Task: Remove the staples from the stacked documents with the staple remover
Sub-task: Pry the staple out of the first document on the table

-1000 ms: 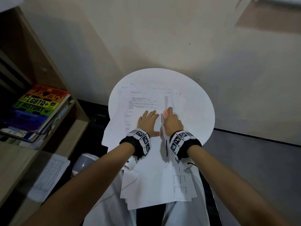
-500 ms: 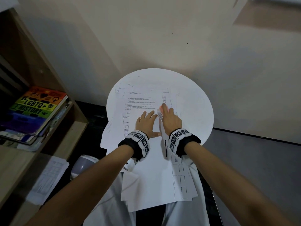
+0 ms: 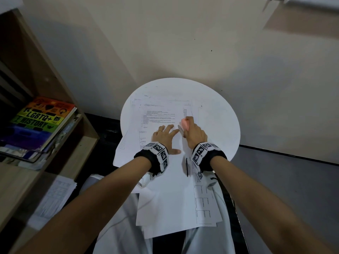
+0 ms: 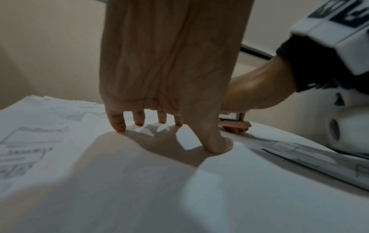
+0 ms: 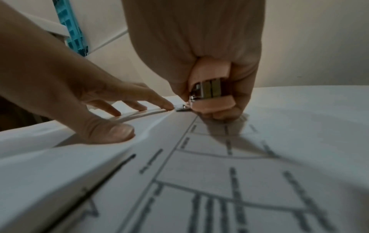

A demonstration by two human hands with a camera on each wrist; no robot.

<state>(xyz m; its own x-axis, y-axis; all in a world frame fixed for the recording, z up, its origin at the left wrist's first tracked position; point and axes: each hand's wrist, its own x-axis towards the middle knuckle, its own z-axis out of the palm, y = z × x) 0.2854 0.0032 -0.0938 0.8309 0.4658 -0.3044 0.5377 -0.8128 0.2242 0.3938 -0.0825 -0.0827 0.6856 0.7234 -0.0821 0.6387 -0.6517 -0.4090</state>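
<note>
A person's left hand [image 3: 163, 136] lies flat with fingers spread on the stacked documents [image 3: 172, 195], which run from the lap beneath both wrists onto the round white table [image 3: 220, 125], while the right hand [image 3: 194, 133] grasps the pink staple remover [image 3: 184, 125] at the sheet edge just beside the left fingertips. From half a second earlier, the right hand has drawn slightly right, baring the tool. Bare tabletop lies right of and beyond the right hand, ending at the wall [image 3: 183, 43].
</note>
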